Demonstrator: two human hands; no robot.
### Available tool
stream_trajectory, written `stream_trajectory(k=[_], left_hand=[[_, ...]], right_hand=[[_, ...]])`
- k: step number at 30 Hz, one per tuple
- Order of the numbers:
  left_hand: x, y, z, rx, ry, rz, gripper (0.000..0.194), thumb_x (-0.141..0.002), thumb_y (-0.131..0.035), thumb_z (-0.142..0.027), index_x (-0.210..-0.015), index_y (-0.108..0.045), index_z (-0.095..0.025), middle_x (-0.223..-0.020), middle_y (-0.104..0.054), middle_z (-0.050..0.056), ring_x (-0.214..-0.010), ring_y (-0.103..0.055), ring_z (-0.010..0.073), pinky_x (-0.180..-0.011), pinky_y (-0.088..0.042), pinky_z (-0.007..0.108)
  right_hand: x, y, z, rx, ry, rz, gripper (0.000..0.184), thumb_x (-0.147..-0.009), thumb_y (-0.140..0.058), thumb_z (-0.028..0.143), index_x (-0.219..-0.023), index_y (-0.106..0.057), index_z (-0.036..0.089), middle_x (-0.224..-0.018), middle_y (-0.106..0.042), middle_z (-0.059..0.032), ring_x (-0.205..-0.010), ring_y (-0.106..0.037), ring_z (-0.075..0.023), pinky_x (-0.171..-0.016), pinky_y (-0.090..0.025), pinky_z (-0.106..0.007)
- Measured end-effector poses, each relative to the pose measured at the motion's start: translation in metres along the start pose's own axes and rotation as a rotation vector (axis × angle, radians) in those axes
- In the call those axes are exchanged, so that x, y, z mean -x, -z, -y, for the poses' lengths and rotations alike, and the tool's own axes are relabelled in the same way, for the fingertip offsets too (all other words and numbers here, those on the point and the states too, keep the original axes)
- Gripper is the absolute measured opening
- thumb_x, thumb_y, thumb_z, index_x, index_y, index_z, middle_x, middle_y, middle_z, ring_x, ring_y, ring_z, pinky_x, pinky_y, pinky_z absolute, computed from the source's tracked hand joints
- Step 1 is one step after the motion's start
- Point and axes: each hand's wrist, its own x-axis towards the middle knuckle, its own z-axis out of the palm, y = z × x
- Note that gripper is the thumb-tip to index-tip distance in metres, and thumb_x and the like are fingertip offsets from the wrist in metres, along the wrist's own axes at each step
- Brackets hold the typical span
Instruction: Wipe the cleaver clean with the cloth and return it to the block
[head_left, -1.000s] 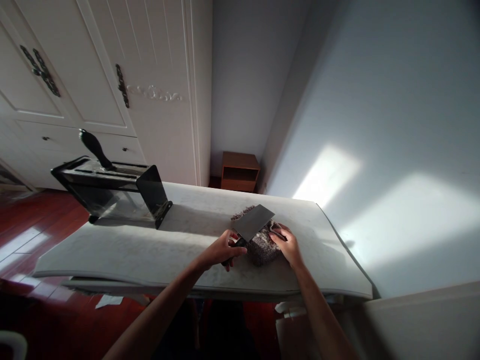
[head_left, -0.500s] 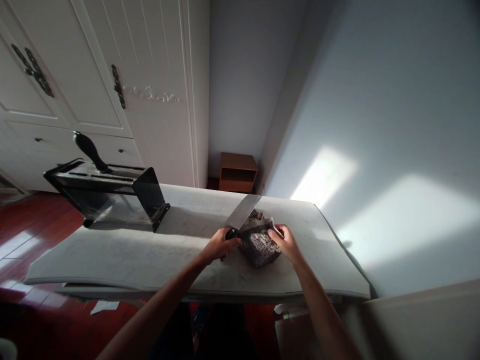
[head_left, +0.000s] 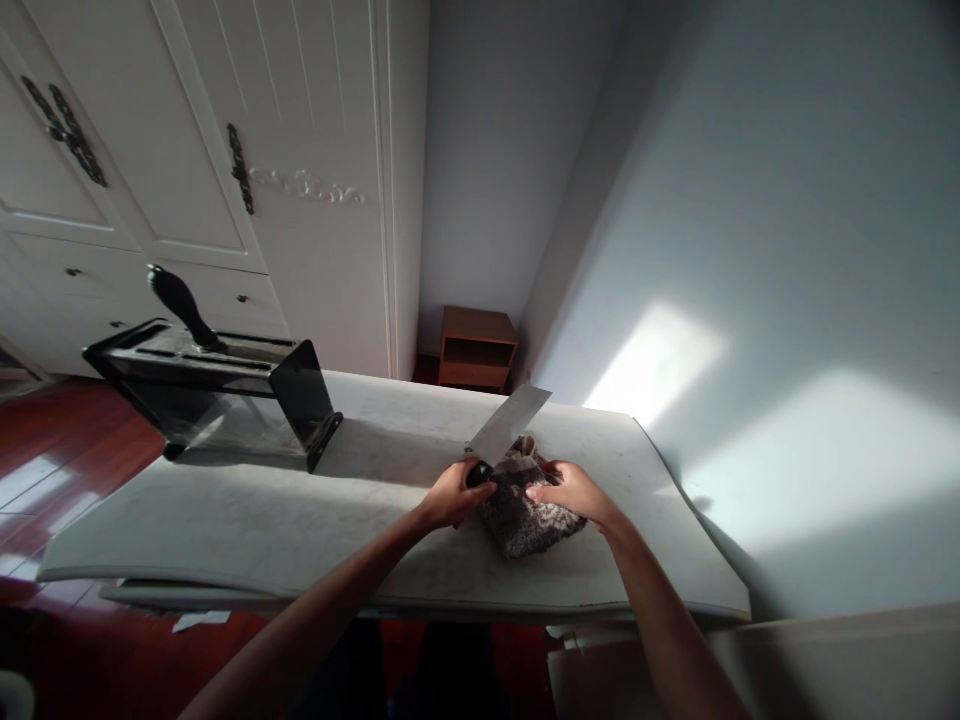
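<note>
A kitchen knife [head_left: 514, 420] with a broad steel blade and black handle is gripped in my left hand [head_left: 454, 492]. Its blade points away and to the right above the white table. In my right hand [head_left: 574, 492] is a mottled brown-grey cloth [head_left: 532, 525], pinched near its upper right edge. The cloth hangs bunched just right of the knife handle, its upper part folded beside the blade. My left thumb lies at the cloth's left edge; whether the left fingers also hold it cannot be made out.
On the left of the white table [head_left: 390, 420] stands a black knife block [head_left: 292, 370] with clear sides and one black-handled knife [head_left: 182, 305] in it. A brown bedside cabinet [head_left: 478, 325] stands behind the table. White wardrobes [head_left: 330, 270] are at the back left, a wall at the right.
Both hands, the knife and the cloth have shifted slightly right in view. My right hand has moved further over the cloth's upper part, and the cloth is more bunched.
</note>
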Motion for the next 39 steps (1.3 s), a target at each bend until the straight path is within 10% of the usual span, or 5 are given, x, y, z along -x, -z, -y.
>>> stream_trajectory(k=[6,15,25,31,39], left_hand=[[-0.008,0.006,0.001,-0.005,0.011,0.003,0.027,-0.082,-0.058,-0.037,-0.096,-0.050,-0.016,-0.048,-0.046,-0.006,-0.033,-0.044,0.0121,-0.029,-0.033,0.021],[-0.007,0.021,0.008,0.042,-0.038,-0.024,0.040,-0.083,-0.059,-0.047,-0.106,-0.050,-0.015,-0.047,-0.045,-0.008,-0.033,-0.043,0.0111,-0.031,-0.033,0.020],[-0.002,0.026,0.013,0.149,-0.013,-0.084,0.038,-0.082,-0.059,-0.048,-0.100,-0.047,-0.017,-0.043,-0.043,-0.009,-0.032,-0.040,0.0104,-0.029,-0.031,0.019],[-0.002,0.024,0.012,0.086,0.032,-0.132,0.032,-0.083,-0.058,-0.043,-0.100,-0.049,-0.018,-0.044,-0.044,-0.008,-0.033,-0.042,0.0112,-0.030,-0.034,0.020],[-0.003,0.020,0.010,0.057,0.070,-0.147,0.029,-0.084,-0.058,-0.040,-0.101,-0.051,-0.018,-0.047,-0.045,-0.008,-0.033,-0.042,0.0106,-0.031,-0.033,0.020]], right_hand=[[0.010,0.005,0.018,0.120,0.040,-0.074,0.035,-0.063,-0.079,0.041,-0.078,-0.068,0.011,-0.075,-0.071,-0.0064,-0.075,-0.067,-0.0261,-0.060,-0.049,-0.029],[0.001,-0.014,0.027,-0.355,0.199,-0.376,0.047,-0.058,-0.084,0.041,-0.093,-0.065,0.017,-0.088,-0.072,-0.0074,-0.081,-0.068,-0.0271,-0.073,-0.054,-0.037],[0.007,-0.032,0.022,-0.103,0.279,-0.065,0.060,-0.076,-0.059,0.073,-0.104,-0.075,0.022,-0.131,-0.061,-0.0107,-0.143,-0.029,-0.0315,-0.120,-0.010,-0.049],[0.006,-0.027,-0.003,-0.155,0.093,-0.160,0.070,-0.072,-0.058,0.078,-0.107,-0.074,0.020,-0.116,-0.069,-0.0120,-0.128,-0.050,-0.0349,-0.114,-0.027,-0.051],[0.018,-0.018,-0.003,-0.350,0.180,-0.331,0.046,-0.072,-0.075,0.052,-0.107,-0.071,0.022,-0.099,-0.072,-0.0066,-0.105,-0.064,-0.0271,-0.096,-0.048,-0.039]])
